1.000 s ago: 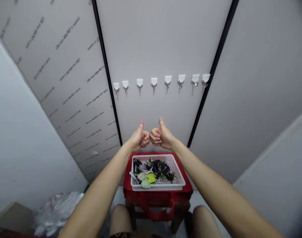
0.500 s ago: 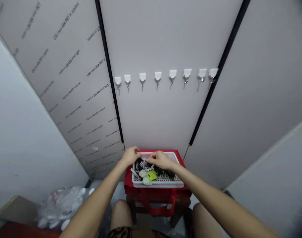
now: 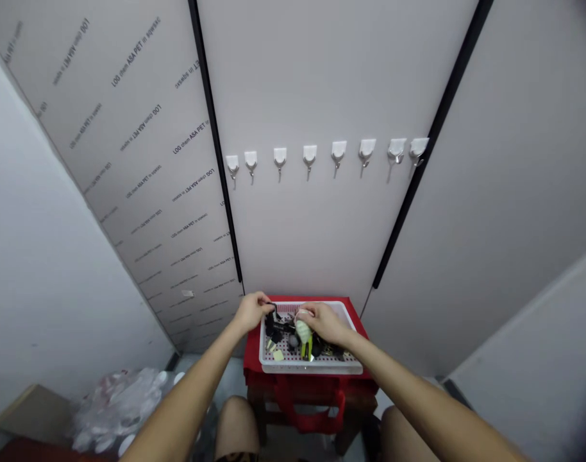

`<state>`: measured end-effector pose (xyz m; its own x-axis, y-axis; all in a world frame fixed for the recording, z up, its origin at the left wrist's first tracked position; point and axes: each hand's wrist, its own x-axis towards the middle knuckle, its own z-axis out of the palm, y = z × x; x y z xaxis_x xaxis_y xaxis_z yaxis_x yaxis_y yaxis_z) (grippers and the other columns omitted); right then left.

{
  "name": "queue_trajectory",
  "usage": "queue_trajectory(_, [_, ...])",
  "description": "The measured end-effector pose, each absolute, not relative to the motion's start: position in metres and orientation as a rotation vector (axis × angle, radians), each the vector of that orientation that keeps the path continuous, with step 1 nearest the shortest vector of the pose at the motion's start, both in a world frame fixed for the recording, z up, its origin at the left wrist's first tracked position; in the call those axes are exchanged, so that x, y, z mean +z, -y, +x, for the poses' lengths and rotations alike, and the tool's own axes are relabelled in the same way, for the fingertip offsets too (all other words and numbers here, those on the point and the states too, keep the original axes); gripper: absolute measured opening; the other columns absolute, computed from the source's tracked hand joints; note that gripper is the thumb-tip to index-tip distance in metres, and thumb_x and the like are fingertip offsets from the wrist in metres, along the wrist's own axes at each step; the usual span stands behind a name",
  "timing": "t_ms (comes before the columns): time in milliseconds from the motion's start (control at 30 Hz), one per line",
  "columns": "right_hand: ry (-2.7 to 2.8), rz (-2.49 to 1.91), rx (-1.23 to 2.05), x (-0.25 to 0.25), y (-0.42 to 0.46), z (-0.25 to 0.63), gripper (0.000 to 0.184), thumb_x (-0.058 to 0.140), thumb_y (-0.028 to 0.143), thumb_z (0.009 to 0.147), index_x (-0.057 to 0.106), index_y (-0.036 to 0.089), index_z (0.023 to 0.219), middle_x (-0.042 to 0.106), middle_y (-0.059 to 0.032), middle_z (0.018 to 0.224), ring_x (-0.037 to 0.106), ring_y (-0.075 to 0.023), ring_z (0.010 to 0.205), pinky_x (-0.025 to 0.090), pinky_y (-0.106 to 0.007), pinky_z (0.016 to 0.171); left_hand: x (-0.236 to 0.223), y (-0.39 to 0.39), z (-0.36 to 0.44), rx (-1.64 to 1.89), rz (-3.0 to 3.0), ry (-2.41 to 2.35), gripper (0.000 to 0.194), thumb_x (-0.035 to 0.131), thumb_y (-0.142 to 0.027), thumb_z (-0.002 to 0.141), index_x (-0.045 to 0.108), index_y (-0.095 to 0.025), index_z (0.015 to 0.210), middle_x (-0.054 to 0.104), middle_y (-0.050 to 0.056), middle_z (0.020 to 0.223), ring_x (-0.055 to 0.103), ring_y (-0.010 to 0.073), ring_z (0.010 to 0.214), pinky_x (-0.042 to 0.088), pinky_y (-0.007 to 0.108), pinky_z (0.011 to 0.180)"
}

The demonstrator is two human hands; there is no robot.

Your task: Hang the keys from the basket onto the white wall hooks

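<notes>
A white plastic basket [image 3: 312, 369] holds a jumble of small items, black ones mostly. Over its left rim, my left hand [image 3: 251, 312] pinches a black strap-like piece [image 3: 272, 308] with its fingertips. Above the basket's middle, my right hand [image 3: 324, 322] is closed on a pale green rounded charm [image 3: 303, 331] with a pinkish band at its top. A yellow-green piece [image 3: 307, 350] shows right below the charm; whether they are joined I cannot tell. A small grey ball [image 3: 293, 341] and a pale yellow square [image 3: 278, 355] lie in the basket.
The basket stands on a red bag [image 3: 252, 362] laid over a dark wooden stool [image 3: 353, 410]. Several white hooks [image 3: 309, 154] line the panel ahead, between two black strips. Clear plastic bags [image 3: 122, 404] and a cardboard piece [image 3: 33, 410] are at lower left.
My right hand has taken hold of the pale green charm and raised it from the basket's front. The yellow-green piece has turned and shifted right. My left hand now pinches the black strap-like piece.
</notes>
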<state>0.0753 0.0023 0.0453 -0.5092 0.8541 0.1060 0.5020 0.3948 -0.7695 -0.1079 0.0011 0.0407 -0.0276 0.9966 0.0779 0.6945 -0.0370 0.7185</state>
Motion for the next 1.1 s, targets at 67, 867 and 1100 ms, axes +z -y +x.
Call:
queue_trajectory(67, [2.024,-1.233,1.001,0.048,-0.010,0.085,0.028,0.036,0.034,0.066,0.054,0.012,0.065,0.053,-0.0006,0.056,0.044,-0.0092,0.051,0.033,-0.019,0.047,0.057,-0.002,-0.107,1.054,1.628,-1.597,0.013,0.048,-0.027,0.058,0.044,-0.015,0.057,0.046,-0.004,0.049,0.044,0.0071,0.048,0.032,0.018,0.046])
queue_trajectory(867, [1.521,-0.895,1.203,0.151,-0.012,0.035,0.017,0.049,0.029,0.057,0.043,0.014,0.057,0.045,0.0043,0.048,0.039,-0.0052,0.043,0.032,-0.019,0.042,0.155,0.004,-0.075,1.536,1.158,-1.019,0.028,0.055,-0.016,0.052,0.044,-0.015,0.078,0.051,0.002,0.078,0.048,0.0077,0.064,0.038,0.021,0.056])
queue_trajectory(1100, [1.819,-0.876,0.663,0.171,-0.031,0.014,0.006,0.046,0.020,0.057,0.049,0.015,0.056,0.047,0.0034,0.050,0.041,-0.0071,0.049,0.032,-0.019,0.048,0.133,-0.002,-0.067,1.596,1.349,-1.078,0.019,0.053,-0.015,0.053,0.049,-0.012,0.072,0.055,0.001,0.067,0.049,0.0089,0.062,0.037,0.021,0.060])
